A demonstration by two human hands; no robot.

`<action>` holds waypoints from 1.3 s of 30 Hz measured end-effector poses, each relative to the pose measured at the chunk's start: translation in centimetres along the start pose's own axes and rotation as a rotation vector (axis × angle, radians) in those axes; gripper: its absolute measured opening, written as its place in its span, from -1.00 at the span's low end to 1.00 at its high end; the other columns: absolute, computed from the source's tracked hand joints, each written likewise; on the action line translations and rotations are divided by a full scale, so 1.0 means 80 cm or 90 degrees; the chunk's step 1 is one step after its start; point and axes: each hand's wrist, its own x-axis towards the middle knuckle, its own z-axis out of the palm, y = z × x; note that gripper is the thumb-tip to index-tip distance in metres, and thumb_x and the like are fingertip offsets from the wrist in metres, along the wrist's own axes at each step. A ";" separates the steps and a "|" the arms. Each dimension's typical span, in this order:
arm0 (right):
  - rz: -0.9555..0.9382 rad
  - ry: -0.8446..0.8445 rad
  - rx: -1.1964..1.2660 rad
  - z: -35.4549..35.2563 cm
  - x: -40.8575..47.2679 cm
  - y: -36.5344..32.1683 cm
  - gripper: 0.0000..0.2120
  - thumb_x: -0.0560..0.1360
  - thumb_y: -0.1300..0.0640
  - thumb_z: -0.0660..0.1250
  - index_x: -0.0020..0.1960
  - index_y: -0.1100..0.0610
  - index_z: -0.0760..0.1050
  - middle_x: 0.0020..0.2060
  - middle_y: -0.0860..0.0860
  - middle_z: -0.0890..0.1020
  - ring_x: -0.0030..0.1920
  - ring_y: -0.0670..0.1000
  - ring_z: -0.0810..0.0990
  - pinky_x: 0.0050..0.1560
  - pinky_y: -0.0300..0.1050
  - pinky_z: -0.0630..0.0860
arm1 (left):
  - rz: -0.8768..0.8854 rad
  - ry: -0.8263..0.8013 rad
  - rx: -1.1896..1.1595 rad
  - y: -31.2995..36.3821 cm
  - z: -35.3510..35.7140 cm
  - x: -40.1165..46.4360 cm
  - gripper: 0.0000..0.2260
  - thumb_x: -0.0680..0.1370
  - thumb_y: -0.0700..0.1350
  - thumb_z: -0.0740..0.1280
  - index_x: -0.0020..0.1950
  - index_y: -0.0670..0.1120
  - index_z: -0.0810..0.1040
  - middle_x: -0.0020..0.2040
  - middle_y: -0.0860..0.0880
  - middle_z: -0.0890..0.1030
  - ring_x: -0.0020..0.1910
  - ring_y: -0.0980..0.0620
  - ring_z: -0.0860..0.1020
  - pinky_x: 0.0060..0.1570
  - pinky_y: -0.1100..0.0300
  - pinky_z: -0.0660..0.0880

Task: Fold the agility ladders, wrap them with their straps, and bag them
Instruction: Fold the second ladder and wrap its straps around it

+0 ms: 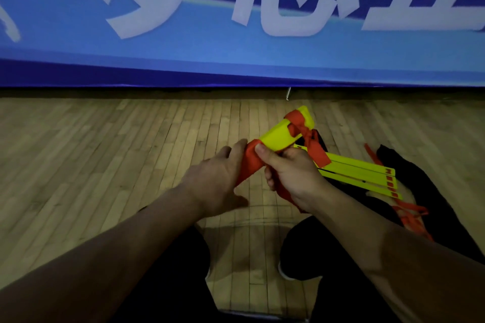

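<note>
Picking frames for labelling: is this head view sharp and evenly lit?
Head view: dim, corners darkened; the banner is smeared and bowed by the wide lens; the held ladder bundle, left hand and right hand are fairly sharp; forearms in shadow.

Indoor sports hall, likely a gym court. Floor [105, 152] is narrow pale hardwood strips laid in staggered rows, as on a basketball court. Along the far edge stands a long blue banner [236, 42] with large white characters, its base meeting the boards. Training gear present: yellow-runged agility ladders [357, 173] with orange straps [319, 153], lying beside a black bag [425, 186] on the floor.
</note>
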 end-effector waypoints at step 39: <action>-0.012 -0.064 -0.072 -0.022 0.012 -0.027 -0.60 0.33 -0.23 0.38 -0.18 0.12 0.54 -0.42 0.02 0.50 -0.57 -0.10 0.30 -0.55 -0.26 0.23 | -0.026 -0.120 -0.704 -0.027 -0.030 -0.006 -0.56 0.51 -0.22 0.41 0.32 0.11 0.44 0.08 -0.09 0.66 0.00 -0.05 0.69 0.01 0.07 0.60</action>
